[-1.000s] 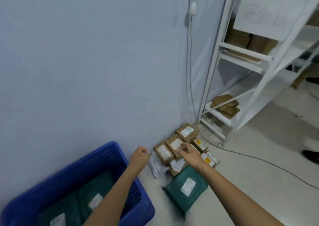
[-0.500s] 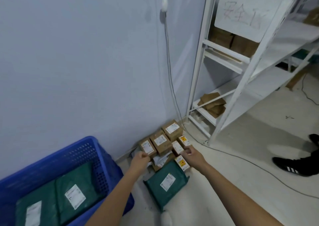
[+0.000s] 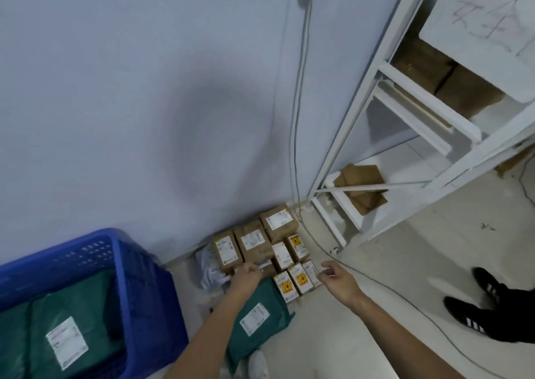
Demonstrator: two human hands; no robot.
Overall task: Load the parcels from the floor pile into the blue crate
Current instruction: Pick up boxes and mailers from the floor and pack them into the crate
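Note:
The parcel pile lies on the floor against the wall: three brown boxes point(image 3: 252, 242) with white labels, several small boxes with yellow stickers point(image 3: 301, 279), a crumpled white bag point(image 3: 208, 268) and a green mailer bag point(image 3: 260, 318) in front. My left hand point(image 3: 245, 277) rests at the front edge of the brown boxes, back toward me, fingers hidden. My right hand point(image 3: 335, 277) hovers just right of the small boxes, fingers loosely curled, holding nothing. The blue crate point(image 3: 115, 242) stands at the lower left with green mailer bags point(image 3: 66, 341) inside.
A white metal shelf rack point(image 3: 347, 135) stands to the right with flat cardboard point(image 3: 362, 187) on its lowest shelf. A cable point(image 3: 298, 118) hangs down the wall and trails across the floor. Another person's black shoes point(image 3: 492, 306) are at the right edge.
My view has moved closer to the pile. My left hand has reached further onto the brown boxes. My right hand has pulled slightly right, off the small boxes.

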